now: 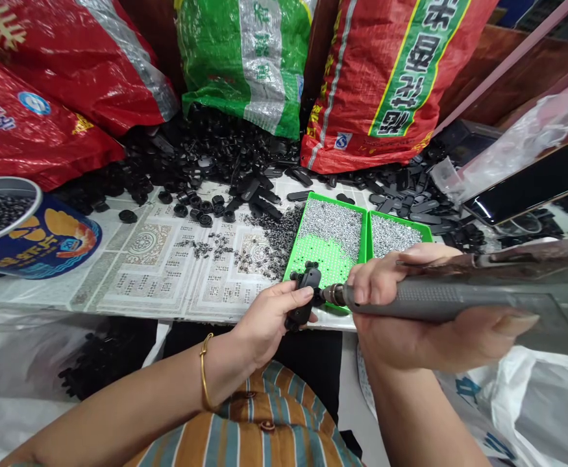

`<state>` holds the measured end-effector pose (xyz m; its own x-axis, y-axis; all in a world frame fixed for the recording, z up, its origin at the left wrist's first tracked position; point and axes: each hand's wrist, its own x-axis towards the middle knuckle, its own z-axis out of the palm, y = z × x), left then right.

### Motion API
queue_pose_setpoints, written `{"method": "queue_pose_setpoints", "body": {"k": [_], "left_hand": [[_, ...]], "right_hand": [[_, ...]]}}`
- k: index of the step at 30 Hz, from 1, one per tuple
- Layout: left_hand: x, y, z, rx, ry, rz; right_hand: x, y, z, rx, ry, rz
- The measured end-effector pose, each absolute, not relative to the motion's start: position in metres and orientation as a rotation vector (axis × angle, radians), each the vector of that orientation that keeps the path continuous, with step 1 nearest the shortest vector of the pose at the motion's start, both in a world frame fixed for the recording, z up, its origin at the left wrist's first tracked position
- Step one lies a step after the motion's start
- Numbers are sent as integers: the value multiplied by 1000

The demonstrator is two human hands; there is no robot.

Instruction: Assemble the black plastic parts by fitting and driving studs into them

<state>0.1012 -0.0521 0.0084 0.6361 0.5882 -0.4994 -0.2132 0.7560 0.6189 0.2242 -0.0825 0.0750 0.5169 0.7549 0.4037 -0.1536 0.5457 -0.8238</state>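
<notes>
Between the thumb and fingers of my left hand (269, 318) is a black plastic part (308, 279), held over the table's front edge. My right hand (400, 331) wraps around a grey electric screwdriver (439, 298), which lies level and points left. Its metal tip (335, 295) meets the right side of the black part; the exact contact point is hidden. Just behind the part stands a green tray (291, 256) with small silver screws (332, 220) heaped at its far end. A second green tray (427, 228) of screws adjoins it on the right, partly covered by my right hand.
Loose black parts (249, 188) are piled along the back, below a green sack (245, 65) and red sacks (385, 84). Tiny black pieces (274, 240) lie left of the tray. A blue tub (54, 240) stands at left, a phone (531, 181) at right.
</notes>
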Motion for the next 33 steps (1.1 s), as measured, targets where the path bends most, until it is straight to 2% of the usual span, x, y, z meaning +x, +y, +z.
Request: {"method": "queue_pose_setpoints", "body": {"k": [24,30,33], "left_hand": [[103,-56,8,581,709,505],[100,-50,8,741,744,461],[81,-41,15,980,839,428]], "right_hand": [[214,-81,67,-785,-937,659],[228,-85,74,-831,-902,673],[247,-95,82,-869,-912,512]]}}
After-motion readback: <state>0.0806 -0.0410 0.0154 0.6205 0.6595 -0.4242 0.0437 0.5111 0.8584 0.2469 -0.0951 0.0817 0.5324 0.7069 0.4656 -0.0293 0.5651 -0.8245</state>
